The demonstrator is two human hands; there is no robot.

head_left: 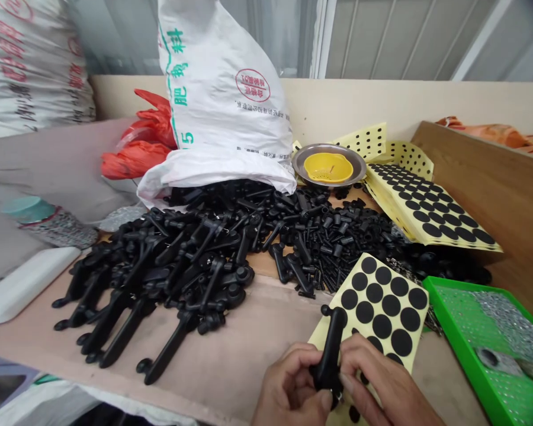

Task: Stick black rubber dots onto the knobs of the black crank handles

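Near the bottom edge my left hand (292, 390) and my right hand (384, 384) both close round the lower end of one black plastic handle part (331, 349), which stands nearly upright between them. Just behind it lies a yellow sheet of round black pads (379, 305), partly under my right hand. A big heap of the same black handle parts (169, 278) spreads over the bench to the left. Smaller black pieces (333, 236) lie in the middle.
A white woven sack (222, 100) spills parts at the back. A metal dish with a yellow strainer (328, 165), more pad sheets (426, 204), a green tray of small metal bits (484, 349), red bags (137, 148) and a wooden board (484, 177) surround the bench.
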